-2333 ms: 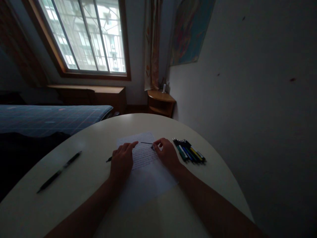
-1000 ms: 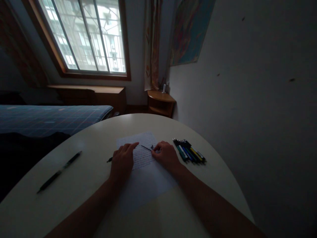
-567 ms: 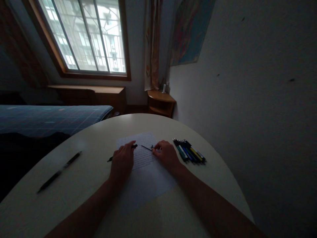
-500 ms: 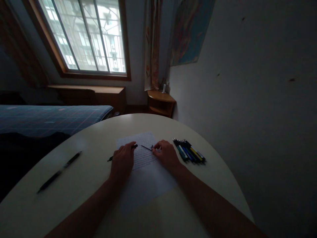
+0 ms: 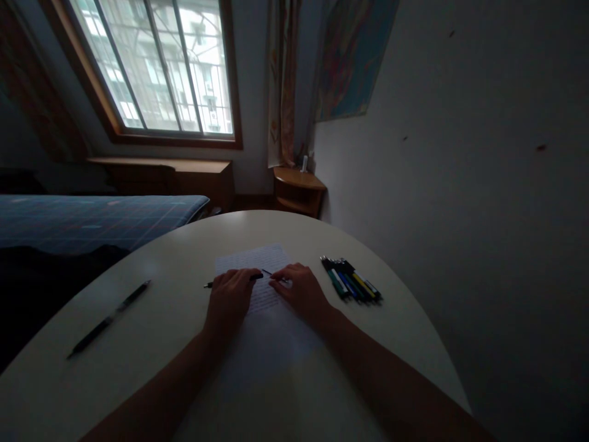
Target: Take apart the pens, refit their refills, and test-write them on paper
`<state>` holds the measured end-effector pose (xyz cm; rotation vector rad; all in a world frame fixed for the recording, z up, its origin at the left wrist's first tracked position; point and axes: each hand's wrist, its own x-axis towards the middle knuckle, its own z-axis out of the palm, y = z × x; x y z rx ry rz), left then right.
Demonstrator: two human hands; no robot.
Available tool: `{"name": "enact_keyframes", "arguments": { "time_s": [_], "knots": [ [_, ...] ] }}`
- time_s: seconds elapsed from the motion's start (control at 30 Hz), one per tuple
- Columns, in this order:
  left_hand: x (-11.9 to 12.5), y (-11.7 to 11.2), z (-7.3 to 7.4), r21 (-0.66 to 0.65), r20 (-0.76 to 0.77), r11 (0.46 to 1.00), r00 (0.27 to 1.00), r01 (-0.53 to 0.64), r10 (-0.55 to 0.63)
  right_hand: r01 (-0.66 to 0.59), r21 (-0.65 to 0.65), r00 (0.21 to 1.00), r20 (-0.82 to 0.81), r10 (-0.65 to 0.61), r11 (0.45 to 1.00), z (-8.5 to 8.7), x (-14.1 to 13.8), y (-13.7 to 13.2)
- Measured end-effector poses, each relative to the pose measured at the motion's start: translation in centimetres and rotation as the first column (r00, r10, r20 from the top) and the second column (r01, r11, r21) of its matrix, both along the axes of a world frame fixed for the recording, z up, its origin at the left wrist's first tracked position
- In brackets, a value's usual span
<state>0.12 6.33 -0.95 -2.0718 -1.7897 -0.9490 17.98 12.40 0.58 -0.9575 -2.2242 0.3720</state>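
My left hand is closed around a dark pen barrel, whose ends stick out on both sides of the fingers. The thumb and fingertips of my right hand pinch a thin dark pen refill, pointing left near the barrel's right end; part of it is hidden by the fingers. Both hands rest over a sheet of paper covered with lines of writing. To the right of my right hand lies a row of several pens, with green, blue and yellow parts.
On the left of the round white table lies a long dark pen-like item with a paler middle. Beyond the table are a bed with a plaid cover, a corner shelf and a window. A wall runs along the right.
My right hand has shifted left with its fingers further along the refill, so less of it shows. My left hand has moved slightly right, and the barrel lies more level.
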Motion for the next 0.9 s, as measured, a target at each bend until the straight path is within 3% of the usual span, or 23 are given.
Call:
{"name": "enact_keyframes", "arguments": {
  "time_s": [0.9],
  "knots": [
    [0.3,-0.7,1.1,0.140,-0.242,0.972,0.958,0.190,-0.152,-0.123,0.011,0.989,0.080,0.122,0.992,-0.8,-0.4,-0.3]
  ]
}}
